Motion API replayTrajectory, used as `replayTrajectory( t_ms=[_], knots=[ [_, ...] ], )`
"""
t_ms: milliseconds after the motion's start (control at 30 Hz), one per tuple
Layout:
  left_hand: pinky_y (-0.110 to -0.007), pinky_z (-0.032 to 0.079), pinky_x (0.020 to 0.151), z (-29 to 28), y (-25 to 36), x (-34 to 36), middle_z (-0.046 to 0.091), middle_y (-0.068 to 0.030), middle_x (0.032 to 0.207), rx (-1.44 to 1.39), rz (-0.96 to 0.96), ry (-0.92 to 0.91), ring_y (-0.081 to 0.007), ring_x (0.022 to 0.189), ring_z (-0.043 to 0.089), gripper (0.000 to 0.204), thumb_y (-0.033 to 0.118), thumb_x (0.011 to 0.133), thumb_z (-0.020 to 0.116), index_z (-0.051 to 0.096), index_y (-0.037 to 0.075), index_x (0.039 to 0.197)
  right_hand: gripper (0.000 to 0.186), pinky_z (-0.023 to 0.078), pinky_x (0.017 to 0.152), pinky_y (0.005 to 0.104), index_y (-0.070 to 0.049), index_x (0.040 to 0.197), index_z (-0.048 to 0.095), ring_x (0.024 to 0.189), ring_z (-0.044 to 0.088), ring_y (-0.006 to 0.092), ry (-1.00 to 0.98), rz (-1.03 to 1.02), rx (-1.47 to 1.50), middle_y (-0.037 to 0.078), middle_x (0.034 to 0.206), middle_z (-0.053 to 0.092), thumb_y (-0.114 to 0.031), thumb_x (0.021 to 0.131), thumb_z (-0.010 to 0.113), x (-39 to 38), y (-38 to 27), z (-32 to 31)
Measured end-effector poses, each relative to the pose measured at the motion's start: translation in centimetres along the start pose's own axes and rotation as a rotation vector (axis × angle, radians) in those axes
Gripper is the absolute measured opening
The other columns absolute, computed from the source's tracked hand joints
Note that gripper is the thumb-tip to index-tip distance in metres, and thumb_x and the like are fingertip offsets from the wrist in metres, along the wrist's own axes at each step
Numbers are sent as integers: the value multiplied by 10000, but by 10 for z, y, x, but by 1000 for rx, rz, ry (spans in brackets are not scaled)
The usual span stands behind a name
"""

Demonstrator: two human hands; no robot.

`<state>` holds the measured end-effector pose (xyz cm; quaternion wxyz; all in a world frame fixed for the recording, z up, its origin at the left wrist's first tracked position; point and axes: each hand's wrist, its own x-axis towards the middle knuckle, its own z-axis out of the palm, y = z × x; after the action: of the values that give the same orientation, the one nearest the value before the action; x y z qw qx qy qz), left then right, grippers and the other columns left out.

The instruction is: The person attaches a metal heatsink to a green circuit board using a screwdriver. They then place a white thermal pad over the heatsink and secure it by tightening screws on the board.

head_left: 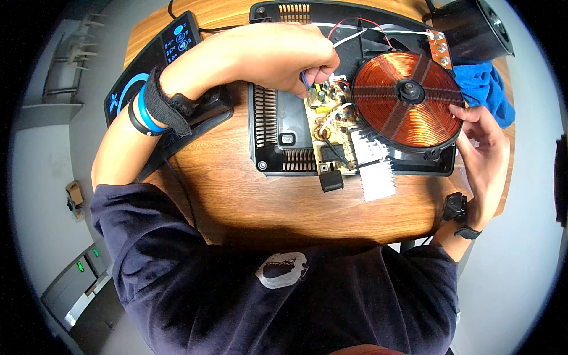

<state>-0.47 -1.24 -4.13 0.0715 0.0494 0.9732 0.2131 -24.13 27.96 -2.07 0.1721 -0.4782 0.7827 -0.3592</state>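
Note:
An opened induction cooker base (278, 133) lies on the round wooden table (248, 201). Inside sit a copper coil disc (408, 100) and a yellowish circuit board (328, 118) with white heat-sink fins (373, 168). My left hand (278, 53) reaches across the base, fingers pinched on a thin blue-handled tool (305, 80) over the board. My right hand (482, 151) rests at the coil's right edge, thumb and fingertips touching its rim.
The cooker's black glass top panel (157, 59) with blue touch controls lies at the left. A blue cloth (485, 89) and a black box-like object (467, 29) sit at the back right. Red and white wires run along the rear of the base.

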Motion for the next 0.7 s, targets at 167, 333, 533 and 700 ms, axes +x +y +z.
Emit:
replayTrajectory(
  t_ms=[167,333,533,700],
  knots=[
    [-451,530,836,1,5,-4,659,-56,870,-46,2,15,-335,960,677,331,81,788,871,616,81,999,184,370,636,181,-32,1133,776,732,486,-18,-23,-19,-23,-97,810,592,-15,949,783,3,1,0],
    [-459,525,811,5,6,-6,651,-72,897,-43,15,38,-340,957,670,401,100,779,886,589,88,1047,189,366,636,185,-28,1135,772,729,477,-19,-30,2,3,-106,802,574,-9,947,782,2,2,-2],
    [-450,530,798,3,12,-7,614,-55,873,-69,-37,0,-307,941,666,468,91,781,888,586,106,1138,187,364,640,184,-19,1133,762,733,475,-20,-40,36,39,-106,825,572,7,948,776,1,7,-2],
    [-439,536,810,3,15,-1,581,-55,877,-116,-62,-36,-302,918,645,633,45,767,882,572,154,1308,177,379,652,179,-15,1129,756,747,500,-20,-50,20,22,-102,853,588,9,955,774,0,9,-4]
  ],
)
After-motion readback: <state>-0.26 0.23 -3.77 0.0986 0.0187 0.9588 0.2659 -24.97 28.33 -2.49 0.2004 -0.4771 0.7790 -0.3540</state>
